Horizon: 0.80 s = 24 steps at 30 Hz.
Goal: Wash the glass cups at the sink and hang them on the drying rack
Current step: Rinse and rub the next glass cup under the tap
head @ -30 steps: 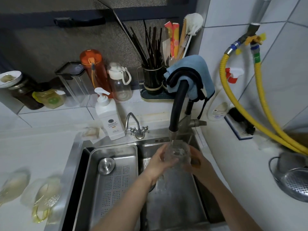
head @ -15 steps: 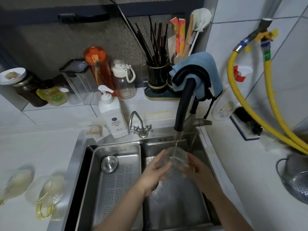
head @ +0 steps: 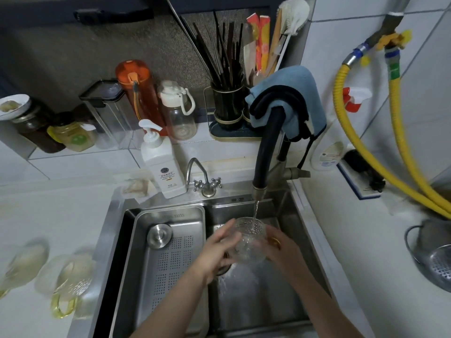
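Water runs in a thin stream from the black curved tap (head: 267,152) into the clear textured glass cup (head: 249,237) that I hold over the right basin of the stainless steel sink (head: 256,301). My left hand (head: 217,250) wraps its fingers round the cup's left side, and my right hand (head: 280,247) cups the right side with curled fingers, so the glass sits tilted between both palms, its mouth turned up toward the stream. A blue cloth with dark trim (head: 292,101) hangs over the top of the tap's arch, directly above my hands. To the left of the cup, filling the other half of the sink, lies a perforated steel drain tray (head: 170,259) with a round steel plug (head: 159,235) resting in its far corner. A small chrome two-handled tap (head: 203,179) stands behind the tray, and just beside it a white pump bottle of soap (head: 162,167). Along the back ledge stand a tall orange drinking bottle (head: 136,93), a clear bottle with a white loop lid (head: 179,111), and a dark holder full of chopsticks and brushes (head: 228,103). On the white counter at my left lie blurred clear glass cups with yellow handles (head: 70,286), well apart from the basin. Yellow corrugated hoses (head: 400,142) loop down the tiled wall on my right, above a steel colander (head: 436,257) at the counter's edge.
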### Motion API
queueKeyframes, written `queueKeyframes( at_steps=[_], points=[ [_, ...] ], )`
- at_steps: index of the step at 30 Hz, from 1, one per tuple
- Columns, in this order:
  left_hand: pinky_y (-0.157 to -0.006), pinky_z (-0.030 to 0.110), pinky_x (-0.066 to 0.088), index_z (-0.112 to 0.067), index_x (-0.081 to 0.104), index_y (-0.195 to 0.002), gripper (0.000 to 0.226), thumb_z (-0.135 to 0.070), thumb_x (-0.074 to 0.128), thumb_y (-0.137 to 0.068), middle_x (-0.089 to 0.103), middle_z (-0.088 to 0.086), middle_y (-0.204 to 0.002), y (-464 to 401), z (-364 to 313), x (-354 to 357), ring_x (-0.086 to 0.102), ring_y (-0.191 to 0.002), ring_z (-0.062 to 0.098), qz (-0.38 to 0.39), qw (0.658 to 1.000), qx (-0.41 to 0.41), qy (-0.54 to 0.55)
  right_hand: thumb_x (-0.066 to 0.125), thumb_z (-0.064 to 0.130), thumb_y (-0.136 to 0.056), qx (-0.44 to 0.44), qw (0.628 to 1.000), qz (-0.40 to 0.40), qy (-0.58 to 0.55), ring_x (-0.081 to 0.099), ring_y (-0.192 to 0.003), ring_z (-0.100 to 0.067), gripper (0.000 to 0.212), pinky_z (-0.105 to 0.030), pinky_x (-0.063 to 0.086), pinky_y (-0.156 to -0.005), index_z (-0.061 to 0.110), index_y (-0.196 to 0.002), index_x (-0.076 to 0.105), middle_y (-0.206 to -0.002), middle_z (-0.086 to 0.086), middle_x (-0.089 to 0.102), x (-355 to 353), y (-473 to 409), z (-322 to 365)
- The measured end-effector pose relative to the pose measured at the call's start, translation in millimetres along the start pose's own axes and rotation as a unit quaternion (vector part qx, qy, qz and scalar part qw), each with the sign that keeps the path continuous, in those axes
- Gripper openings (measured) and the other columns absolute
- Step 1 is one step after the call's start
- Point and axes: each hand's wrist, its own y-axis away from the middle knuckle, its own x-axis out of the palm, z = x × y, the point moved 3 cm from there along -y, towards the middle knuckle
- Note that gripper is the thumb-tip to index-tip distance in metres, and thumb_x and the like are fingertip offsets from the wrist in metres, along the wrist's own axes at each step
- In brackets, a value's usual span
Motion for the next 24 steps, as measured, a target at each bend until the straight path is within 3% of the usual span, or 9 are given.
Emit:
queueKeyframes(
  at_steps=[4,6,9,12,15,17,19,21,24],
  points=[
    [-0.098,0.046,0.051,-0.040,0.050,-0.135,0.051,-0.029,0.067,-0.088,0.056,-0.011,-0.131,-10,-20,9,0.061,-0.107,0.006,-0.004,1.000,0.020,-0.019,0.068,0.041,-0.084,0.023,0.999,-0.025,0.019,0.065,-0.080,0.001,0.023,-0.011,0.049,-0.070,0.035,-0.106,0.063,-0.091,0.013,0.069,-5,-17,4],
    [-0.096,0.042,0.051,-0.038,0.048,-0.137,0.052,-0.029,0.066,-0.089,0.056,-0.013,-0.127,-8,-21,19,0.059,-0.101,-0.002,0.001,0.999,0.015,-0.038,0.066,0.048,-0.083,0.043,0.997,-0.021,0.058,0.066,-0.083,-0.008,0.028,-0.024,0.054,-0.078,0.032,-0.105,0.063,-0.089,0.009,0.067,-15,-19,-4],
    [-0.086,0.034,0.054,-0.037,0.047,-0.138,0.052,-0.033,0.065,-0.089,0.056,-0.008,-0.130,1,-8,14,0.058,-0.102,-0.001,-0.002,0.999,-0.006,-0.044,0.068,0.045,-0.082,0.060,0.997,0.001,0.054,0.065,-0.085,-0.007,0.032,-0.023,0.053,-0.078,0.028,-0.109,0.063,-0.092,0.008,0.068,-11,-12,-13],
    [-0.078,0.025,0.051,-0.030,0.055,-0.131,0.047,-0.034,0.069,-0.086,0.060,-0.002,-0.126,-1,-5,4,0.060,-0.100,0.005,-0.051,0.998,0.004,-0.046,0.073,0.039,-0.080,0.066,0.998,-0.009,-0.013,0.066,-0.086,-0.015,0.021,-0.038,0.055,-0.082,0.026,-0.096,0.065,-0.092,0.001,0.069,7,-14,-9],
    [-0.082,0.023,0.048,-0.021,0.062,-0.110,0.041,-0.038,0.078,-0.077,0.064,0.003,-0.118,-11,-16,6,0.062,-0.097,0.010,-0.102,0.992,0.048,-0.058,0.070,0.037,-0.083,0.083,0.991,-0.036,-0.098,0.067,-0.083,-0.015,0.019,-0.032,0.055,-0.074,0.020,-0.091,0.067,-0.093,-0.003,0.071,10,-24,1],
    [-0.089,0.023,0.047,-0.028,0.060,-0.104,0.057,-0.055,0.082,-0.060,0.064,-0.001,-0.115,-16,-22,9,0.061,-0.104,0.012,-0.116,0.987,0.076,-0.075,0.066,0.034,-0.088,0.089,0.980,-0.026,-0.177,0.070,-0.086,-0.019,0.019,-0.033,0.055,-0.078,0.017,-0.095,0.070,-0.095,-0.005,0.074,6,-27,6],
    [-0.089,0.021,0.045,-0.032,0.055,-0.105,0.067,-0.058,0.081,-0.049,0.060,-0.002,-0.116,-17,-24,12,0.059,-0.109,0.013,-0.131,0.985,0.092,-0.065,0.064,0.034,-0.089,0.111,0.963,-0.021,-0.247,0.071,-0.090,-0.025,0.027,-0.040,0.055,-0.086,0.013,-0.104,0.071,-0.100,-0.009,0.074,3,-29,7],
    [-0.086,0.019,0.045,-0.031,0.056,-0.109,0.067,-0.055,0.082,-0.051,0.059,0.000,-0.119,-16,-20,16,0.057,-0.111,0.015,-0.151,0.981,0.112,-0.048,0.063,0.032,-0.089,0.131,0.943,-0.025,-0.304,0.071,-0.079,-0.024,0.030,-0.040,0.054,-0.081,0.007,-0.105,0.069,-0.093,-0.009,0.074,4,-28,7],
    [-0.097,0.030,0.049,-0.041,0.055,-0.120,0.080,-0.059,0.085,-0.048,0.051,0.000,-0.134,-17,-11,28,0.052,-0.122,0.016,-0.122,0.986,0.110,-0.016,0.056,0.036,-0.092,0.162,0.922,-0.001,-0.351,0.072,-0.080,-0.027,0.032,-0.044,0.055,-0.083,0.008,-0.101,0.069,-0.092,-0.014,0.074,12,-21,4]
  ],
)
